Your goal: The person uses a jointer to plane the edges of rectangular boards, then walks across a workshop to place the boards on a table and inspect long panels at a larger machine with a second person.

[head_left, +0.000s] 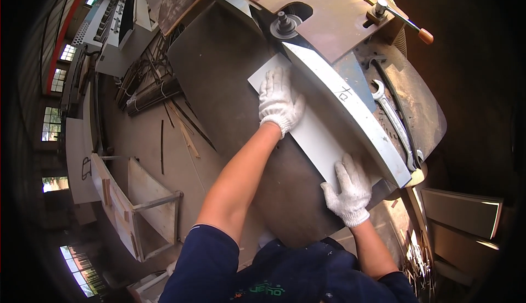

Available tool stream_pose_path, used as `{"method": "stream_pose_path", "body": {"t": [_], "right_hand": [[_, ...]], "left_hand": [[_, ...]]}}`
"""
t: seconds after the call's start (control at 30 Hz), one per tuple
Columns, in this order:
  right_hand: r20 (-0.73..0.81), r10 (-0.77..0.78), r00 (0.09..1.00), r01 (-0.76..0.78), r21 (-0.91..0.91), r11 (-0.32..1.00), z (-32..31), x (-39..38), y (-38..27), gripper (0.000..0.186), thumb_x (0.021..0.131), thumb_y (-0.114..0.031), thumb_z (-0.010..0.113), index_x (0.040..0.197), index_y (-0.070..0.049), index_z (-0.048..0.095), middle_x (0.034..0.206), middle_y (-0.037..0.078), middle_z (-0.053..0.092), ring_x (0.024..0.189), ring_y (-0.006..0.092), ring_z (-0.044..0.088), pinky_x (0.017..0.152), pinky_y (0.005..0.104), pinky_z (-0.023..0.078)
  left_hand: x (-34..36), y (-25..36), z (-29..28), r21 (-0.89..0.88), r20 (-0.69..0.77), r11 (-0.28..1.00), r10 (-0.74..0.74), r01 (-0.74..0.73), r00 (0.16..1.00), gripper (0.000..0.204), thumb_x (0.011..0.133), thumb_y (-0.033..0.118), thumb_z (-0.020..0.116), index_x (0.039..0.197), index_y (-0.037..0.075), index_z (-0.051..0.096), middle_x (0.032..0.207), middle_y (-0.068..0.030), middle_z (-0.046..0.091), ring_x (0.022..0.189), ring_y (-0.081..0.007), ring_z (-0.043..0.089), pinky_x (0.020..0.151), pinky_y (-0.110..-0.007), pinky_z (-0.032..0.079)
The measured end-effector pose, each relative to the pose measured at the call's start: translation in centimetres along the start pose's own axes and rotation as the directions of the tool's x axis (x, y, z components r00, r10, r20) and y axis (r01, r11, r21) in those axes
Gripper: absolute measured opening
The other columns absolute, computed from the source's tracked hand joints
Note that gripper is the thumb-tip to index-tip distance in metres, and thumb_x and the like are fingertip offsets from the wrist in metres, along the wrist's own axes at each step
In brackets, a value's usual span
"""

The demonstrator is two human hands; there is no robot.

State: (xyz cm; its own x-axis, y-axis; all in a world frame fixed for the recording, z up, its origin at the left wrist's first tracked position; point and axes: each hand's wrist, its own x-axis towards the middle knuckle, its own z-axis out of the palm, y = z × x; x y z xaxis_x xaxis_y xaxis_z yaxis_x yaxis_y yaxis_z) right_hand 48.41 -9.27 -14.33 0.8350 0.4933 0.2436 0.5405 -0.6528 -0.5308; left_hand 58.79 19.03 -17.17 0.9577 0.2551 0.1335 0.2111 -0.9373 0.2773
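- Pressed flat on the pale panel [312, 133] with both gloved hands — left hand [279, 103] spread open near the far end, right hand [349, 190] spread open at the near end, neither closed around anything.
- Lay on the dark metal table [219, 83] of a spindle machine, long edge tight against the curved grey fence [350, 111].
- Judged as mid-pass: far end of the panel close to the spindle [284, 24], most of its length short of the cutter, so most of the feed looked left to do.
- Could not tell whether the spindle was turning.
- Beyond the fence — an open-ended spanner [392, 119] loose on the rusty machine top, and a lever with an orange knob [405, 22].
- To the left, on the floor: a wooden frame [137, 204] and scattered thin strips [181, 125].
- Nothing lying on the table ahead of the panel; only the fence and spindle close to the left hand's fingers.
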Motion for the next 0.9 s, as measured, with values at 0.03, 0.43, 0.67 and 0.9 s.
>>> {"method": "stream_pose_path", "body": {"t": [0.03, 0.43, 0.67, 0.9], "right_hand": [[-0.009, -0.002, 1.000, 0.002, 0.005, 1.000, 0.1, 0.3, -0.1, 0.059, 0.068, -0.028, 0.083, 0.120, -0.004, 0.066, 0.134, 0.021, 0.061, 0.115, 0.0426, 0.062, 0.094, 0.0492, 0.053], [-0.030, -0.018, 0.999, 0.019, 0.011, 1.000, 1.6, 3.4, -1.3, 0.054, 0.068, -0.026, 0.083, 0.116, -0.005, 0.067, 0.130, 0.019, 0.063, 0.112, 0.0401, 0.064, 0.092, 0.0466, 0.055], [-0.065, -0.028, 0.998, 0.029, 0.018, 0.999, 2.7, 5.0, -1.9, 0.051, 0.069, -0.026, 0.083, 0.113, -0.005, 0.069, 0.128, 0.019, 0.065, 0.114, 0.0393, 0.065, 0.094, 0.0458, 0.055], [-0.077, -0.033, 0.996, 0.036, 0.047, 0.998, 4.0, 6.8, -2.4, 0.052, 0.067, -0.024, 0.084, 0.112, -0.004, 0.070, 0.128, 0.020, 0.065, 0.115, 0.0408, 0.064, 0.096, 0.0467, 0.054]], "left_hand": [[0.2, -0.2, 0.0, 0.004, 0.002, 1.000, -0.001, 0.001, 1.000, 0.080, 0.088, 0.040, 0.062, 0.155, 0.004, 0.037, 0.161, -0.0229, 0.032, 0.152, -0.0419, 0.024, 0.125, -0.050, 0.016], [2.5, -3.4, 0.5, 0.074, -0.046, 0.997, 0.024, -0.021, 0.999, 0.074, 0.090, 0.042, 0.062, 0.151, 0.005, 0.042, 0.162, -0.0209, 0.032, 0.151, -0.0407, 0.026, 0.125, -0.048, 0.017], [4.0, -5.0, 0.6, 0.060, -0.073, 0.998, 0.026, -0.022, 0.997, 0.074, 0.094, 0.046, 0.058, 0.152, 0.005, 0.042, 0.162, -0.0205, 0.034, 0.152, -0.0399, 0.025, 0.125, -0.047, 0.016], [5.7, -6.7, 0.2, 0.099, -0.069, 0.995, 0.032, -0.025, 0.997, 0.073, 0.095, 0.046, 0.055, 0.153, 0.004, 0.041, 0.161, -0.0197, 0.036, 0.150, -0.0394, 0.028, 0.125, -0.047, 0.019]]}}
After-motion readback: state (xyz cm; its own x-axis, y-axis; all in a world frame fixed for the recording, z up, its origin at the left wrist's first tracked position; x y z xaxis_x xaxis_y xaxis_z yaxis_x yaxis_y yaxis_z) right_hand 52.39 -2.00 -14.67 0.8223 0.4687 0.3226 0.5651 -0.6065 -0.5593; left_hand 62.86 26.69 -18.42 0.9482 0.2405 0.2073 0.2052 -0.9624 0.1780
